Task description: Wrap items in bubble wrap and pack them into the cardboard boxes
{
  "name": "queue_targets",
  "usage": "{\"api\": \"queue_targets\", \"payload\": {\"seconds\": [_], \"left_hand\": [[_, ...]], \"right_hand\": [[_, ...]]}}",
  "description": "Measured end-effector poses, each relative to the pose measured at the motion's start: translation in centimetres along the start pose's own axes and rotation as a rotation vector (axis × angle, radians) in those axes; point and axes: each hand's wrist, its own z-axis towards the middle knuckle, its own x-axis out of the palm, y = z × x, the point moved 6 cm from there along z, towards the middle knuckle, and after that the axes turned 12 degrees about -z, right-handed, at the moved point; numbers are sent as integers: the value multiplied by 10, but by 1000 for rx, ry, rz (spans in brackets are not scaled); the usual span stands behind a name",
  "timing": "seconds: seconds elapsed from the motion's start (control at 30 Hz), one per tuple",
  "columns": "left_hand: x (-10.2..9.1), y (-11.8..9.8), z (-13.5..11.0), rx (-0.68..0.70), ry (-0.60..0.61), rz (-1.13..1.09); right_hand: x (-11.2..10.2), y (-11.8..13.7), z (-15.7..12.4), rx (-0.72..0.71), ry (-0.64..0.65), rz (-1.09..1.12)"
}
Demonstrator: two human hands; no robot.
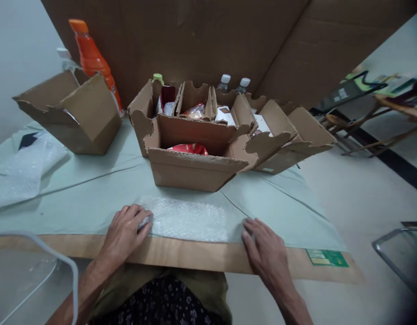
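The left hand [125, 229] and right hand [266, 247] rest open on the clear bubble plastic sheet's [190, 220] edges, which seem soft, light and easy to pinch.

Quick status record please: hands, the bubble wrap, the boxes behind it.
left hand: palm down on the left edge of the bubble wrap sheet
right hand: palm down, fingertips at the sheet's right edge
bubble wrap sheet: flat on the table, at its near edge
front box: open, red packet inside
far left: another open box, orange bottle behind it
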Motion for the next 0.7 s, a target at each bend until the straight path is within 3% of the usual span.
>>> {"api": "queue_targets", "payload": {"seconds": [0.07, 0.17, 0.27, 0.37, 0.53, 0.6, 0.7], "left_hand": [[-7, 0, -3, -31, -72, -34], [-19, 5, -9, -112, -169, 48], [-19, 7, -11, -164, -149, 169], [-10, 4, -8, -183, -115, 140], [-19, 12, -9, -290, -116, -149], [-36, 26, -9, -371, -139, -245], [-62, 45, 6, -434, -228, -212]], "right_hand": [[-6, -5, 5, -9, -51, -1], [3, 22, 30, -102, -1, 56], [20, 48, 53, -118, 79, 65], [24, 56, 55, -119, 90, 143], [12, 63, 9, 48, 175, 474], [16, 84, -17, 122, 274, 663], [29, 134, -46, 157, 373, 852]]}}
